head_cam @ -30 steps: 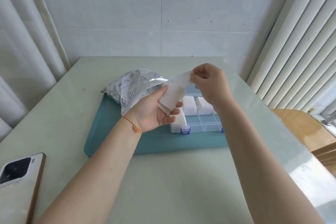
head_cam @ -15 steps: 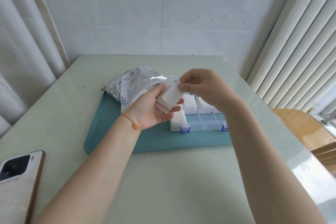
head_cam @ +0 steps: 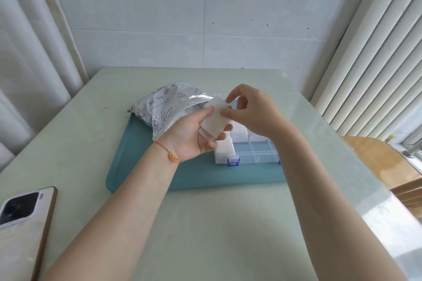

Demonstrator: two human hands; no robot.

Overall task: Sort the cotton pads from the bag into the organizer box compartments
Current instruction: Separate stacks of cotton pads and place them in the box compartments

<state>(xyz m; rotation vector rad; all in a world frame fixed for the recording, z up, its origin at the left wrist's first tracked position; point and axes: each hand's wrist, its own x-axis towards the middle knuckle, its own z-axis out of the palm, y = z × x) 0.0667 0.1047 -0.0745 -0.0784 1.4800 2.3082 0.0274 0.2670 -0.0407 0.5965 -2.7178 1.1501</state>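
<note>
While the left hand (head_cam: pixel 194 134) cups a small stack of soft white rectangular pads (head_cam: pixel 213 120) with fingers curled under it, the right hand (head_cam: pixel 249 112) pinches the top pad's edge between thumb and forefinger. Both hover over a smooth teal tray (head_cam: pixel 141 166). Crinkly, shiny printed bag (head_cam: pixel 169 105) lies open on the tray's far left. Clear plastic box (head_cam: pixel 255 151) with blue clips sits behind the hands, a few compartments already stuffed with pads, I think three, hard to count. Phone (head_cam: pixel 22 223) lies on the table (head_cam: pixel 217 235).
</note>
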